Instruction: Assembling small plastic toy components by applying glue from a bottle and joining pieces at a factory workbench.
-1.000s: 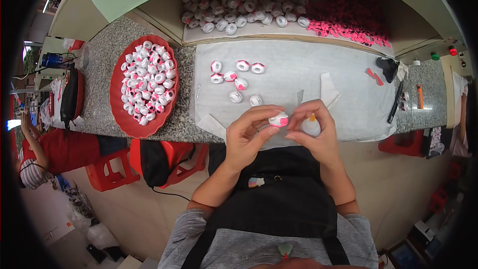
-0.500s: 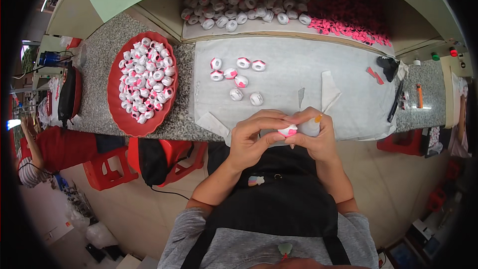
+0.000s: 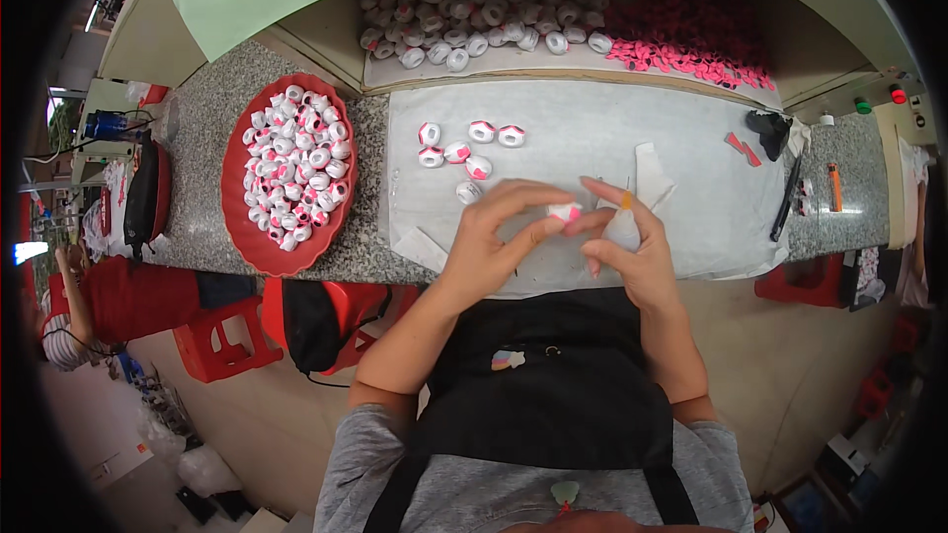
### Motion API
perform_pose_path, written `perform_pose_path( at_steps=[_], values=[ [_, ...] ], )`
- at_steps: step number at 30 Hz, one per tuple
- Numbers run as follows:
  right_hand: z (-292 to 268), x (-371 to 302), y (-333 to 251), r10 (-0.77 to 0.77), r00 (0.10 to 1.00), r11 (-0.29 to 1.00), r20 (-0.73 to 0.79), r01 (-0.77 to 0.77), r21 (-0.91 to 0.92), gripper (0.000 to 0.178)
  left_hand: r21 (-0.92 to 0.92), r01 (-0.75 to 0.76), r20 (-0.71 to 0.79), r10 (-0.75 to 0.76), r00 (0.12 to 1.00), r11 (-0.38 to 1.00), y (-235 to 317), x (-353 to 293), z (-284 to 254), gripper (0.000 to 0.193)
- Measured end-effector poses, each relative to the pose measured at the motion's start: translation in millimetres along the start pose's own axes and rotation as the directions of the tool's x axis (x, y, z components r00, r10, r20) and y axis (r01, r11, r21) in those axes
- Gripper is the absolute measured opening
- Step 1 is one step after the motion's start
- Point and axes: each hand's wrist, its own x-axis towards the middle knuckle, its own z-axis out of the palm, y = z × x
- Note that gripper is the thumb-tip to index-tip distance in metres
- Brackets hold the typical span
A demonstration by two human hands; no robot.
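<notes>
My left hand [image 3: 486,249] pinches a small white-and-pink, ball-like plastic piece [image 3: 564,213] between thumb and fingers, above the near part of the white work sheet [image 3: 573,143]. Close beside it, my right hand [image 3: 647,271] holds a small squeeze bottle [image 3: 623,230] with an orange needle tip [image 3: 626,199] pointing away from me. The right index finger is stretched out, and another right finger reaches close to the piece; whether it touches cannot be seen. Several similar white-and-pink pieces [image 3: 481,132] lie on the sheet beyond my left hand, partly hidden by it.
At the left, a red scalloped tray [image 3: 233,183] holds a heap of such pieces. A shelf at the back carries white pieces [image 3: 494,10] and small pink parts [image 3: 681,61]. Folded paper [image 3: 652,178], a black pen [image 3: 786,202] and an orange stick [image 3: 834,188] lie toward the right.
My hands have moved apart slightly; the right thumb has come away from the piece, which stays in my left hand. The bottle now shows more fully. My left hand now covers one loose piece.
</notes>
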Motion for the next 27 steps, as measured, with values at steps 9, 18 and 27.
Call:
perform_pose_path(
  at_steps=[9, 18, 27],
  values=[
    [-31, -16, -11, -0.097, 0.982, 0.987, -0.159, 0.075, -0.144, 0.032, 0.788, -0.269, 0.228, 0.143, 0.963, 0.554, 1, 46, -23, 0.022],
    [-28, -21, -13, -0.11, 0.98, 0.985, -0.168, 0.085, -0.153, 0.033, 0.866, -0.337, 0.225, 0.312, 0.923, 0.369, -32, 168, 0, 0.02],
    [-38, -26, -13, -0.245, 0.964, 0.969, -0.101, 0.245, -0.014, 0.027, 0.121, -0.211, -0.07, 0.22, 0.973, 0.97, 0, 106, -14, 0.018]
  ],
)
